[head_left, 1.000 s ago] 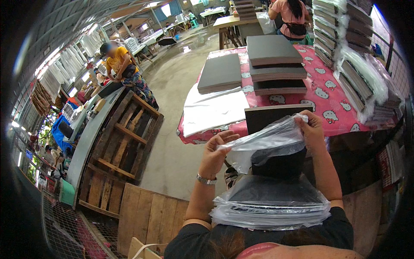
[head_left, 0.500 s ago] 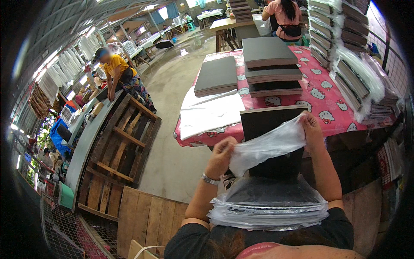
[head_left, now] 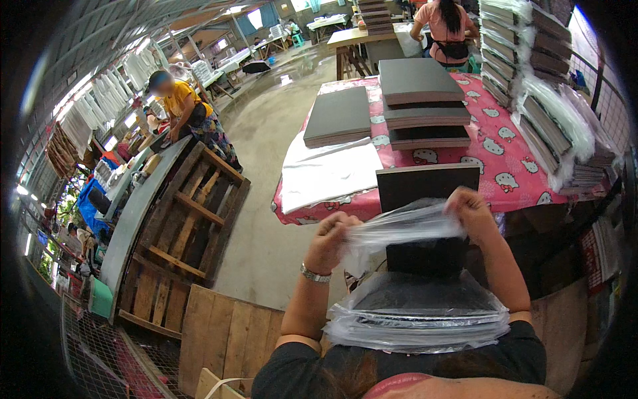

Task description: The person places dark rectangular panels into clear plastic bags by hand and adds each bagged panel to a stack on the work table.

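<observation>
A clear plastic bag is stretched crosswise between my two hands, its film gathered into folds. My left hand is closed on the bag's left end, and my right hand pinches the right end. Behind the bag, at the table's near edge, a black flat board stands tilted, its lower part partly covered by the film. Close to my body lies a pile of plastic-wrapped black boards.
The pink patterned table bears stacks of dark boards, a single pile and white sheets. Wrapped stacks rise at the right. A wooden pallet leans at the left, near a person in yellow. Another person sits behind the table.
The bag has become narrower and more bunched between my hands. Both hands have come slightly nearer to me, still gripping it. The person in yellow has shifted posture.
</observation>
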`<state>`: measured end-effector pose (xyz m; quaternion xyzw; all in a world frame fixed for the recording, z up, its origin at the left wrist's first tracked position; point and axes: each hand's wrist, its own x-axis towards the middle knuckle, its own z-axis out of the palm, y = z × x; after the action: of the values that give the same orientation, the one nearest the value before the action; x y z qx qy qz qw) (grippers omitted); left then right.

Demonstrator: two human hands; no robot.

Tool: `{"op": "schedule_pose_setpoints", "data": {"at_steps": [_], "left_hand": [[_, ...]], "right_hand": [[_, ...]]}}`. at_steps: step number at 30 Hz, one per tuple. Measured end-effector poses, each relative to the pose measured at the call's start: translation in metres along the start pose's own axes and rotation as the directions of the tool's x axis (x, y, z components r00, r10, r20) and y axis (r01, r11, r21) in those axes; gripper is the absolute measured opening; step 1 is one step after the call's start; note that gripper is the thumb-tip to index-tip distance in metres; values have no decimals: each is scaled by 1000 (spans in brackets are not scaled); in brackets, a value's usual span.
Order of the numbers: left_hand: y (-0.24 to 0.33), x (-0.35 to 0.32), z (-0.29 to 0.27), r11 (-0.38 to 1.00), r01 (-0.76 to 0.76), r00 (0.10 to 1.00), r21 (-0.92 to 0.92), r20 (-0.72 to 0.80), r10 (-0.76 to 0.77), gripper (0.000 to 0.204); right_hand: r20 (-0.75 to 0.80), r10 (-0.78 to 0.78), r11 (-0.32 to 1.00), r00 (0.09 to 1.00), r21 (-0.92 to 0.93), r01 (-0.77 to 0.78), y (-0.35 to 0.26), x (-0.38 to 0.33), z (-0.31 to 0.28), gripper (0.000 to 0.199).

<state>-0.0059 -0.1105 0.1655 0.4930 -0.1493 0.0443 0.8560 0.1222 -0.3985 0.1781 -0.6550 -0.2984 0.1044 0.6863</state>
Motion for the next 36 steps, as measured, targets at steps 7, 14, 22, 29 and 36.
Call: {"op": "schedule_pose_setpoints", "data": {"at_steps": [7,14,22,29,36], "left_hand": [[-10,-13,16,869,392,887,303,125,-444,23],[13,-11,2,877,343,925,337,40,-377,32],[31,3,10,990,-11,1000,-140,-19,9,23],[-27,-12,-42,669,393,802,631,120,-585,40],[-20,-7,-38,978,157,986,-134,74,-148,21]], "right_hand": [[-236,-50,881,970,447,154,-14,5,-9,15],[241,48,972,969,214,-101,0,-12,-18,17],[483,189,981,855,-122,-148,9,-22,-22,23],[53,47,683,997,727,-71,-10,-17,-16,14],[342,8,984,940,167,-69,8,-14,-31,14]]}}
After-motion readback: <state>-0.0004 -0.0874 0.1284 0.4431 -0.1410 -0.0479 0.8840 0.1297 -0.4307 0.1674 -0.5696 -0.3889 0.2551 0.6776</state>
